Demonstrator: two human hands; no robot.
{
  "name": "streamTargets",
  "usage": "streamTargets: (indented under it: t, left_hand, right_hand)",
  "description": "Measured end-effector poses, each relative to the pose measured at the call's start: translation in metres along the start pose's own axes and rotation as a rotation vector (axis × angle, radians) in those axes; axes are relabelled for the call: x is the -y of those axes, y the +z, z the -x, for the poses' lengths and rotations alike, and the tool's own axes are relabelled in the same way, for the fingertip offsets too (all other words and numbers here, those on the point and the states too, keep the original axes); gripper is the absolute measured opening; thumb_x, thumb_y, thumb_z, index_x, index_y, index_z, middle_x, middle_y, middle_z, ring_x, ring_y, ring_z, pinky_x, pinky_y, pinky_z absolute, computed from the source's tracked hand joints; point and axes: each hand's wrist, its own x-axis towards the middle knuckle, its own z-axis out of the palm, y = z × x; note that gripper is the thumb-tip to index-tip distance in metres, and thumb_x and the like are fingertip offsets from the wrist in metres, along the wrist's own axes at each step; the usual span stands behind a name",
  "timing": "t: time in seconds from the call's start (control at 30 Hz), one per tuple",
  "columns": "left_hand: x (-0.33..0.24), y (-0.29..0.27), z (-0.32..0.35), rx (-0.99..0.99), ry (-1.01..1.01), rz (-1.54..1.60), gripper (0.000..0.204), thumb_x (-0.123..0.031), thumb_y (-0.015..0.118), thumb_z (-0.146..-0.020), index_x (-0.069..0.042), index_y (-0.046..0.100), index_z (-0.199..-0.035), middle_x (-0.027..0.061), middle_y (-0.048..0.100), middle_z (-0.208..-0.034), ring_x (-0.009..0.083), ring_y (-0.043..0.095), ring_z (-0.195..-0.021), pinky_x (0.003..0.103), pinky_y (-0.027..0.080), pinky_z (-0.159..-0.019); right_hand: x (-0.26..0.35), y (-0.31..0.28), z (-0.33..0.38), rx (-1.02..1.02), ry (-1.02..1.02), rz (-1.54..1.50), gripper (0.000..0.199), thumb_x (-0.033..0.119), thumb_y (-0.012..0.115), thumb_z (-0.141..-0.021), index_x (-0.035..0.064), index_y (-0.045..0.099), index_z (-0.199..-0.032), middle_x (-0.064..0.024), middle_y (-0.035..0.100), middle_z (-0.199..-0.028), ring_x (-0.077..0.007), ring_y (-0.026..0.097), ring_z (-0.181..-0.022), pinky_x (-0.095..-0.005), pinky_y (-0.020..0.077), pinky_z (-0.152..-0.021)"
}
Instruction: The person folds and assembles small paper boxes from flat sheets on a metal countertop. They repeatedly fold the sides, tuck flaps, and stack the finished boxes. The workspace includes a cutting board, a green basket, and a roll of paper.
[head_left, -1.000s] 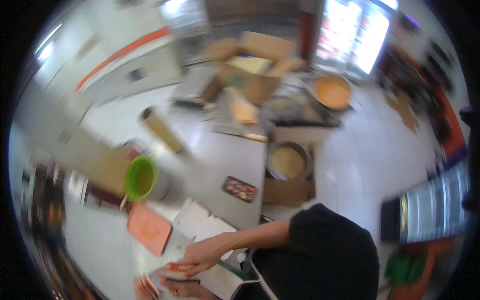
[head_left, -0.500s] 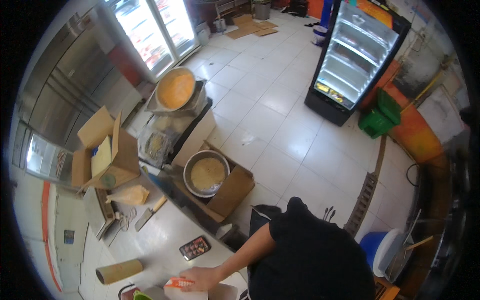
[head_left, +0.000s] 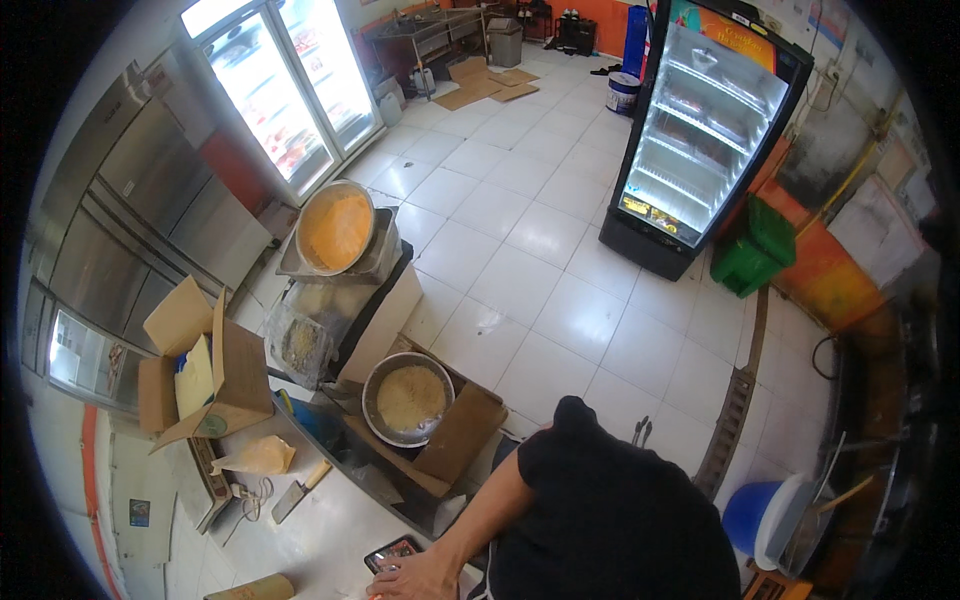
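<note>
My right hand [head_left: 422, 574] reaches over the metal worktable [head_left: 300, 530] near the lower edge, its arm coming from the black sleeve. The fingers look closed round an orange-and-white item, of which only a sliver of orange shows at the frame's edge; its kind is not clear. Just beyond the hand lies a dark phone [head_left: 392, 551] with a lit screen, partly covered by the hand. A wide blade with a wooden handle [head_left: 300, 492] rests farther off, beside a tan paper or plastic wrap [head_left: 262, 456]. My left hand is out of view.
An open cardboard box [head_left: 235, 375] stands at the table's far left. Beyond the table edge are a metal bowl of pale crumbs [head_left: 408, 398] in a carton and a bowl of orange powder [head_left: 337, 230]. A lit display fridge [head_left: 700, 140] and green bin [head_left: 755, 245] stand farther right.
The view has tilted up, so the scene sits lower in the picture. My right hand has moved toward the phone and now overlaps it. The orange-and-white item is mostly cut off.
</note>
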Motion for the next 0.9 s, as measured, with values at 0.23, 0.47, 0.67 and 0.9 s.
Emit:
streamTargets:
  t: [0.23,0.47,0.67,0.9]
  left_hand:
    - [-0.021,0.017,-0.015,0.017,-0.007,-0.042,0.042,-0.019,0.067,-0.104,-0.003,0.061,-0.142,0.0182,0.066,-0.134,0.0306,0.061,-0.126,0.045,0.050,-0.112]
    - [-0.026,0.003,0.004,-0.035,-0.001,-0.084,0.042,-0.019,0.067,-0.104,-0.004,0.060,-0.143,0.0188,0.065,-0.135,0.0308,0.060,-0.127,0.045,0.049,-0.112]
    - [0.002,-0.057,0.065,-0.218,-0.014,-0.141,0.043,-0.018,0.067,-0.104,-0.004,0.060,-0.144,0.0194,0.065,-0.137,0.0309,0.060,-0.127,0.045,0.049,-0.112]
    - [-0.045,-0.189,0.238,-0.579,0.002,-0.830,0.044,-0.018,0.067,-0.104,-0.004,0.060,-0.144,0.0201,0.064,-0.138,0.0311,0.059,-0.128,0.046,0.049,-0.113]
  right_hand:
    - [-0.015,-0.041,-0.003,0.069,-0.024,-0.196,0.132,0.043,0.087,-0.065,0.0022,0.011,-0.166,-0.0261,0.039,-0.142,-0.0460,0.046,-0.132,-0.0552,0.0372,-0.107]
    - [0.012,-0.040,-0.015,-0.025,-0.061,0.119,0.084,0.070,0.080,-0.068,0.0030,0.071,-0.119,-0.0280,0.069,-0.094,-0.0463,0.067,-0.091,-0.0562,0.0546,-0.084]
    - [0.030,0.022,-0.034,0.231,0.197,-0.682,0.136,0.056,0.091,-0.063,0.0087,0.018,-0.167,-0.0307,0.052,-0.132,-0.0504,0.052,-0.128,-0.0505,0.0401,-0.110]
    - [0.118,0.083,-0.067,-0.164,-0.196,-0.715,0.095,0.045,0.086,-0.080,-0.0013,0.042,-0.150,-0.0239,0.068,-0.105,-0.0337,0.069,-0.104,-0.0420,0.0531,-0.089]
